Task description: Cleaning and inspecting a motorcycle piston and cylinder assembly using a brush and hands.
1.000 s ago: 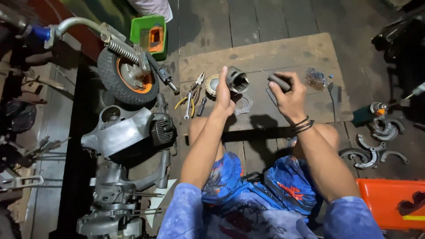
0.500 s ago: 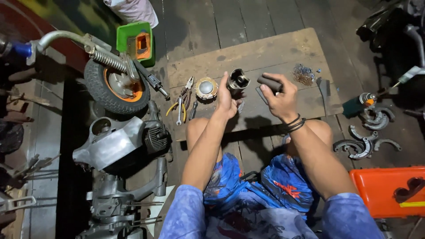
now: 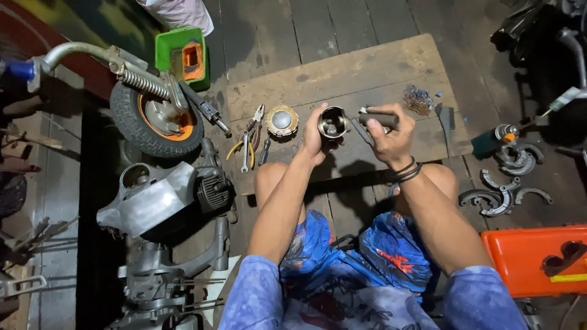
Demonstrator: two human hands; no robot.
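My left hand holds a round hollow metal piston with its open end facing up. My right hand grips a dark cylindrical tool whose tip points at the side of the piston. Both hands are raised above a wooden board lying on the floor in front of my knees. A round brass-coloured metal part lies on the board just left of my left hand.
Pliers with yellow handles and a wrench lie left of the round part. A small wheel with an orange hub and an engine block sit at left. A green box is behind. Curved metal shoes and an orange tray are at right.
The view has shifted slightly. My hands stay close together, the right hand's tool now nearer the piston's side. The round brass part is now visible on the board.
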